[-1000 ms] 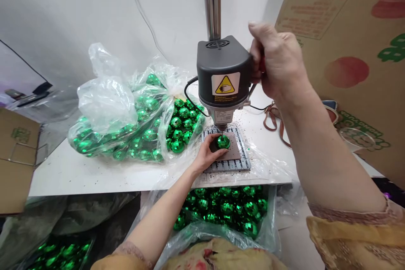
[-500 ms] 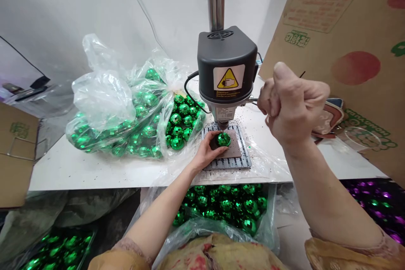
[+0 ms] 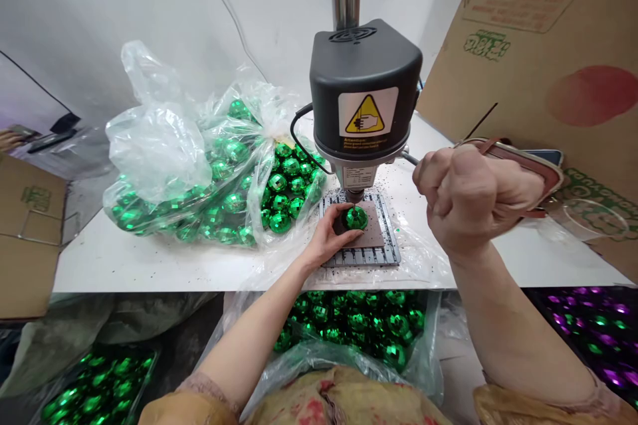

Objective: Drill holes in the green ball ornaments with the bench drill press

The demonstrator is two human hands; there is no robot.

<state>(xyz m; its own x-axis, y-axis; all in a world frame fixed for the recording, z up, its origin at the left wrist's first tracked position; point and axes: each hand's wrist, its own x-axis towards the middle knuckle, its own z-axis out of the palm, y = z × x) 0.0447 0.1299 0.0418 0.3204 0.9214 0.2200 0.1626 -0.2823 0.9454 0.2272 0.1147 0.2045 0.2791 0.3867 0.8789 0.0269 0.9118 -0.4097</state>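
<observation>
My left hand point(image 3: 330, 238) curls its thumb and fingers around a shiny green mirrored ball point(image 3: 356, 218) under the drill press point(image 3: 365, 93). The ball rests on a brown pad point(image 3: 375, 234) over the slotted metal base point(image 3: 391, 249), right beneath the chuck point(image 3: 354, 195). Whether the drill bit has entered the ball I cannot tell. My right hand point(image 3: 466, 196) is closed in a fist at the end of the feed lever point(image 3: 409, 157), at the right of the drill head. The lever's grip is hidden inside the fingers.
A clear plastic bag point(image 3: 164, 146) of green balls lies left of the drill. More green balls point(image 3: 356, 322) fill a lined container below the table edge. Cardboard boxes point(image 3: 528, 73) stand at the right and left. A pouch point(image 3: 538, 169) lies behind my right hand. Dark shavings dot the white table point(image 3: 199, 273).
The drill head appears slightly lower and larger, and my right fist has moved down a little with the lever. My left hand keeps its hold on the ball.
</observation>
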